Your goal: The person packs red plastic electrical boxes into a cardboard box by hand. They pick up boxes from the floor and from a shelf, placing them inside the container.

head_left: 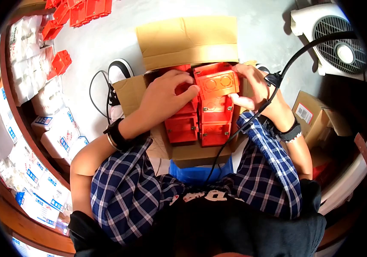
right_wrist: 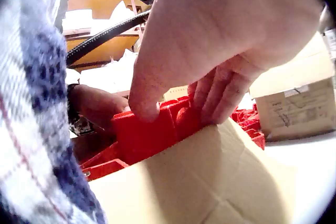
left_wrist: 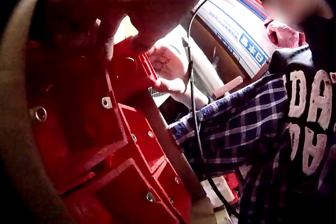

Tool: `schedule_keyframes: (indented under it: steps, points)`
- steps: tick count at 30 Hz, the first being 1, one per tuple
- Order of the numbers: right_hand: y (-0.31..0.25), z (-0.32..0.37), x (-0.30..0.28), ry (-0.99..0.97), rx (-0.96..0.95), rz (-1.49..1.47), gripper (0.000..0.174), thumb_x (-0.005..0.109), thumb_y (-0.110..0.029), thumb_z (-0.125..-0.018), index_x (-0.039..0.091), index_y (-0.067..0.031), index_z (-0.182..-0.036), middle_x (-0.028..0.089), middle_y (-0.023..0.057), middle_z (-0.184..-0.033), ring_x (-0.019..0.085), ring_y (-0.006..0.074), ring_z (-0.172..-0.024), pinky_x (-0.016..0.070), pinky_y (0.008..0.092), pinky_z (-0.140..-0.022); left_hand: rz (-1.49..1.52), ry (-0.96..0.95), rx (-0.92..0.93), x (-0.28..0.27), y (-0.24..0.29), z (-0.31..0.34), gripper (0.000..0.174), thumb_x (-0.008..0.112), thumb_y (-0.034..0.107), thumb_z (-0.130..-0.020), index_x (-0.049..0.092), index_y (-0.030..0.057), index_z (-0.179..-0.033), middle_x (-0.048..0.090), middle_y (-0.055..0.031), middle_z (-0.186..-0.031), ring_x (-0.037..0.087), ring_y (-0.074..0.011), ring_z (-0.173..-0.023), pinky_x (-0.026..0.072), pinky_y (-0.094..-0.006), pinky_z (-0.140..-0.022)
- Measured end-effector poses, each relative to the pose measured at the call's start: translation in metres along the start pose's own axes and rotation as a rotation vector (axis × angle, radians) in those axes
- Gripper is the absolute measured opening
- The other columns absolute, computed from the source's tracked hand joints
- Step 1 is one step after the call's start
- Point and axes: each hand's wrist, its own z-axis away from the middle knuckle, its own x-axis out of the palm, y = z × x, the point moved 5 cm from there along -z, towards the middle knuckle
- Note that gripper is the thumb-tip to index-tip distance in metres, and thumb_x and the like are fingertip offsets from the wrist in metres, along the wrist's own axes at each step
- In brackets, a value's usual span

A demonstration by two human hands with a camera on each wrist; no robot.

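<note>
Holding the top red box (head_left: 216, 82) at its R side, the right hand (head_left: 258, 88) has thumb and fingers bent around it, opened approx. to the width of this side. The left hand (head_left: 164, 97) is at the L edge of the same box, w/ thumb and index finger close together, pinching the edge (the other fingers are partly hidden, so I cannot tell what they touch). The top red box is inside the cardboard box (head_left: 194, 156), at the far end of the R column, tilted and w/ two round marks on its upper face. Other red boxes (head_left: 181, 129) stand under and beside it, in two columns, w/ small metal lugs.

The cardboard box has its flaps open and is btwn. the person's legs, w/ a blue object (head_left: 200, 172) under its near end. A black cable (head_left: 273, 92) passes over the R forearm. More red pcs. (head_left: 80, 13) lie on the floor at far L; a fan (head_left: 337, 40) is at far R. White packages (head_left: 33, 165) fill the shelf (head_left: 33, 124) at L.
</note>
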Motion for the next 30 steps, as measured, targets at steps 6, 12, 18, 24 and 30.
schedule_keyframes:
  steps: [6,12,18,24,30]
  points:
    - [-0.001,0.006,0.004,0.04,-0.069,0.092,0.054,0.077,-0.039,-0.073,0.06,-0.0035,-0.11,0.066,0.0142,-0.094,0.064,0.0327,-0.082,0.0523,0.0396,-0.071,0.002,-0.069,-0.013,-0.005,-0.003,-0.001,0.029,0.062,0.031,-0.086,0.064,0.0061,-0.102,0.067,-0.0157,-0.098,0.064,-0.0338,-0.09,0.0506,-0.0415,-0.079]
    - [0.002,0.001,0.009,0.15,-0.171,0.212,0.048,0.079,-0.038,-0.071,0.064,-0.003,-0.1,0.066,0.0109,-0.095,0.064,0.0298,-0.08,0.0511,0.0387,-0.069,-0.108,-0.116,0.135,-0.006,-0.009,-0.002,0.029,0.063,0.026,-0.086,0.063,0.0063,-0.107,0.068,-0.016,-0.1,0.065,-0.0341,-0.09,0.0518,-0.0405,-0.078]
    - [0.016,-0.003,0.007,0.132,-0.169,0.147,0.047,0.081,-0.037,-0.068,0.066,-0.0033,-0.098,0.064,0.0093,-0.091,0.061,0.0297,-0.082,0.0494,0.0381,-0.07,-0.119,-0.182,0.118,-0.007,-0.007,-0.003,0.027,0.064,0.022,-0.086,0.065,0.0046,-0.107,0.069,-0.0151,-0.102,0.066,-0.0323,-0.091,0.0523,-0.0382,-0.079]
    - [0.009,-0.017,0.0,0.119,-0.1,0.144,0.047,0.081,-0.037,-0.068,0.066,-0.005,-0.099,0.064,0.0082,-0.09,0.059,0.0295,-0.081,0.0486,0.039,-0.072,-0.133,-0.165,0.156,-0.004,-0.013,-0.005,0.026,0.063,0.021,-0.086,0.065,0.005,-0.106,0.069,-0.0143,-0.099,0.066,-0.032,-0.091,0.0523,-0.0386,-0.078]
    - [0.004,-0.018,-0.001,0.027,-0.109,0.239,0.049,0.077,-0.034,-0.071,0.062,-0.0066,-0.109,0.062,0.0094,-0.102,0.057,0.0306,-0.091,0.0478,0.0398,-0.08,-0.109,-0.166,0.117,-0.005,-0.012,-0.006,0.026,0.06,0.023,-0.087,0.067,0.0052,-0.104,0.07,-0.014,-0.097,0.066,-0.0312,-0.089,0.0521,-0.0389,-0.079]
